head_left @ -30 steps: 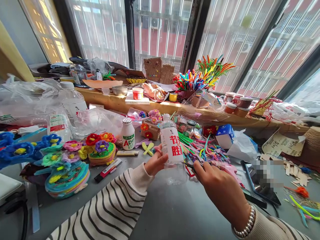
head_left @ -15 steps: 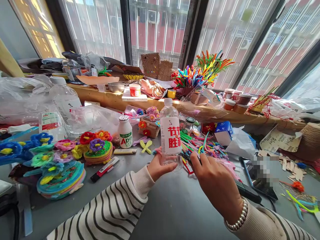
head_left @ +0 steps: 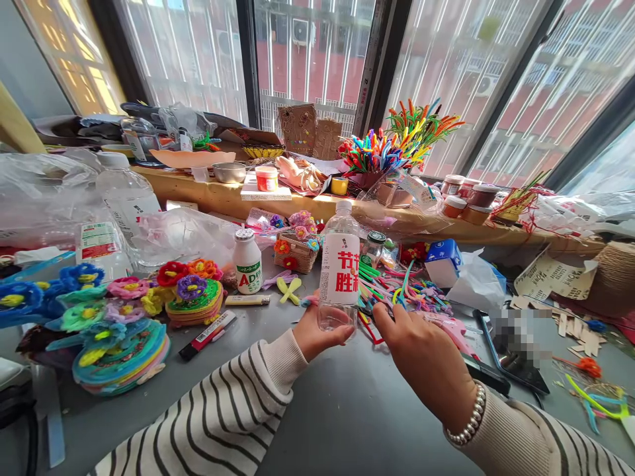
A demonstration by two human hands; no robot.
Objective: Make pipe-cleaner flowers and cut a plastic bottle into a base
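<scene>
A clear plastic bottle [head_left: 340,271] with a white label and large red characters stands nearly upright, leaning a little to the right. My left hand [head_left: 317,334] grips it around the base, the thumb crossing the front. Just to the right, my right hand [head_left: 411,354] is closed around a slim dark object whose tip reaches the bottle's lower side; fingers hide most of it. Behind that hand lies a heap of coloured pipe cleaners [head_left: 404,287]. To the left of the bottle is a yellow-green twisted pipe-cleaner piece [head_left: 288,291].
A white milk-drink bottle [head_left: 247,261], a lighter [head_left: 248,300] and pipe-cleaner flower pots [head_left: 122,357] stand left. A flower-trimmed basket [head_left: 297,251] is behind. A phone [head_left: 510,350] and a pink glue gun [head_left: 449,325] lie right. The crowded window ledge [head_left: 218,197] runs along the back.
The bottle has tipped slightly to the right and its base sits a little further left. My right hand has shifted slightly left, and the dark object in it shows less.
</scene>
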